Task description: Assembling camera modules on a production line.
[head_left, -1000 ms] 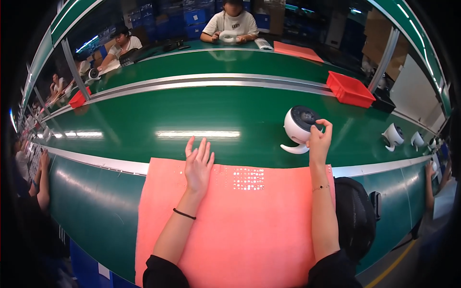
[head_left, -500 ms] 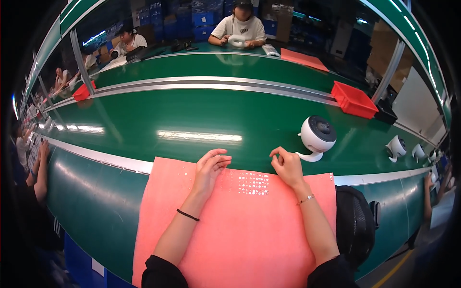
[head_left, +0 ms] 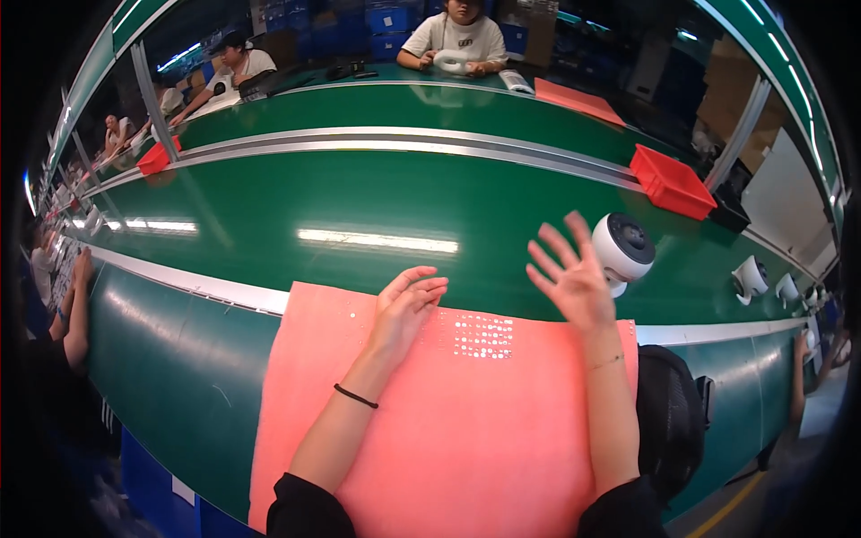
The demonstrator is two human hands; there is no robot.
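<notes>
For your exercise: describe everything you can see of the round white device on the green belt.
The round white device is a smooth, plastic-looking ball with a dark circular face tilted up and to the right, on a small white foot. It stands on the green belt, just beyond the pink mat. The raised, open right hand is beside it; contact cannot be told.

Factory assembly line: green conveyor belt (head_left: 377, 193)

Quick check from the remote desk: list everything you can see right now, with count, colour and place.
Mat: 1, salmon pink, near bench edge.
Small screws: a grid of many, silvery, on mat.
Round device: 1, white with dark face, on belt.
Conveyor belt: 1, green, across the middle.
Bins: 2, red, far rail.
Similar white devices: several, far right.
Co-workers: several, opposite side.
Left hand: on mat.
Right hand: raised, fingers spread.
</notes>
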